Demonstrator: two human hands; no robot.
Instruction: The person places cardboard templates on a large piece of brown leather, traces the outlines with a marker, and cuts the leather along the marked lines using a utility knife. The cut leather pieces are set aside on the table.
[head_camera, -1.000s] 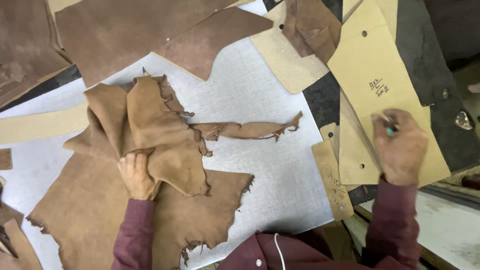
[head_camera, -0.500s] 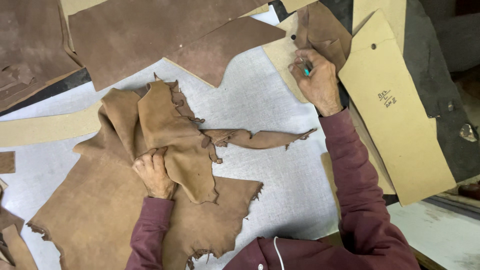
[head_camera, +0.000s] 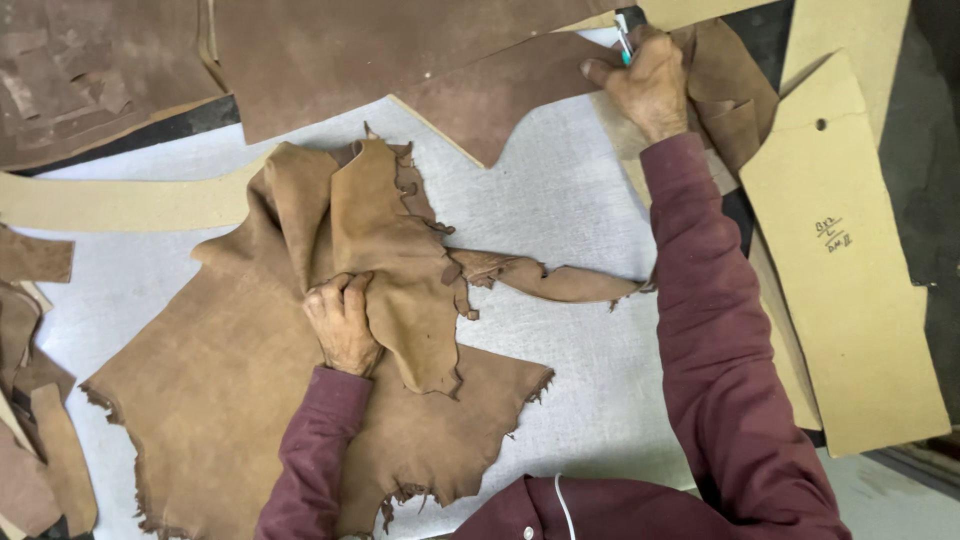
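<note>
hide (head_camera: 250, 400): tan suede, ragged edges, flat on tabletop at lower left, top flap folded over itself, thin strip trailing right | pen (head_camera: 623, 40): slim, teal-tipped, upright at top edge, over a darker brown leather piece (head_camera: 500, 95) with a pointed lower edge

Even, fairly bright overhead light, soft faint shadows, no glare, mostly sharp focus throughout.

A pale grey woven-textured tabletop (head_camera: 560, 210) fills the view under even, soft light.
</note>
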